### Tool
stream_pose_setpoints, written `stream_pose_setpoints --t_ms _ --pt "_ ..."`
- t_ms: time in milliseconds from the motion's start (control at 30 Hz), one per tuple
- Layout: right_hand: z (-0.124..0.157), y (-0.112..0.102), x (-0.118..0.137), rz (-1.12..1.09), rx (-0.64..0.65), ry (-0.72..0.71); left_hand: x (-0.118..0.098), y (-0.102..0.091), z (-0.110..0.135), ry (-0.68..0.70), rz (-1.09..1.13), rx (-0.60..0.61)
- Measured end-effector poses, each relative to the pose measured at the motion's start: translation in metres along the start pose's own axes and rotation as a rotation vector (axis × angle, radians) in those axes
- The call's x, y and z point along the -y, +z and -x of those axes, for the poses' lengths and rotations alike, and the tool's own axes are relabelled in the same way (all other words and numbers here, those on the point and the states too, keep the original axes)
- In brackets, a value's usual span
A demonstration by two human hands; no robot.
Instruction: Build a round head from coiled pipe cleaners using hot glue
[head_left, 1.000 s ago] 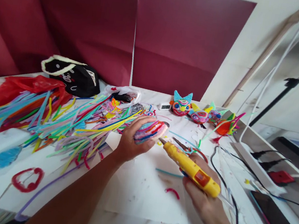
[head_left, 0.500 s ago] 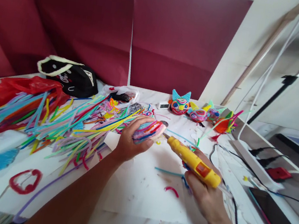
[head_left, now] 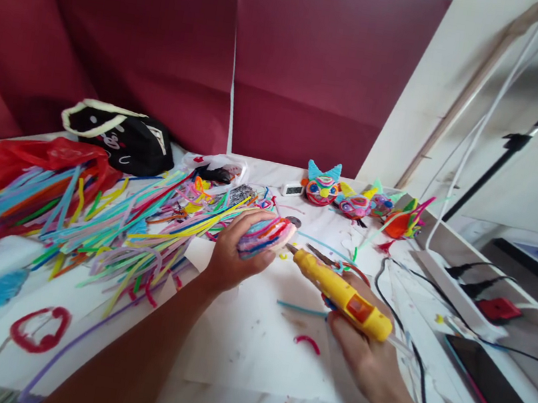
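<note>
My left hand (head_left: 236,250) is wrapped around a rounded craft piece (head_left: 264,236) covered in pink, red, blue and white fuzzy strips. A yellow hot glue gun (head_left: 327,284) is gripped in my right hand (head_left: 362,350), its nozzle pointing left. The nozzle tip is close to the piece's lower right side; whether they touch I cannot tell. Dark pointed blades, like those of scissors (head_left: 319,255), show just behind the glue gun. On the white paper (head_left: 247,346) below lie a short red pipe cleaner (head_left: 307,344) and a blue one (head_left: 301,309).
Many coloured pipe cleaners (head_left: 108,225) and a red plastic bag (head_left: 43,154) spread across the left. A black bag (head_left: 121,139) stands behind. Finished craft figures (head_left: 322,186) line the back right. A power strip (head_left: 461,297), cables and a phone-like tablet (head_left: 497,397) lie at right.
The glue gun has dipped slightly, its nozzle now lower beside the craft piece. The dark blades behind it have come into view. My left hand keeps its hold.
</note>
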State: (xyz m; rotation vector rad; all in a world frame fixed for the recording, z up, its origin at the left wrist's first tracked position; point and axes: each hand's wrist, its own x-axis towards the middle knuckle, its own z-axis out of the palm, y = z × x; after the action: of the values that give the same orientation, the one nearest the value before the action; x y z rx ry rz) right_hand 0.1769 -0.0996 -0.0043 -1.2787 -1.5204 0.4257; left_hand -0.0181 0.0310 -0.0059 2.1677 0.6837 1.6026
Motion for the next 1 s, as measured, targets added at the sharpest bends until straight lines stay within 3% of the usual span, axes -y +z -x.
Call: stream_pose_setpoints --t_ms 367,733,1000 --pt "-0.0001 0.0003 -0.0042 0.005 -0.04 -0.008 -0.0022 0.0004 -0.0004 -0.018 -0.012 0.007" --pt "0.0015 0.0009 0.0022 0.024 0.051 0.0 -0.0019 0.0011 -0.0001 -0.009 -0.03 0.0" --pt "0.0009 0.0003 -0.0013 0.033 -0.029 -0.012 -0.0011 0.0007 -0.0002 0.01 -0.006 0.01"
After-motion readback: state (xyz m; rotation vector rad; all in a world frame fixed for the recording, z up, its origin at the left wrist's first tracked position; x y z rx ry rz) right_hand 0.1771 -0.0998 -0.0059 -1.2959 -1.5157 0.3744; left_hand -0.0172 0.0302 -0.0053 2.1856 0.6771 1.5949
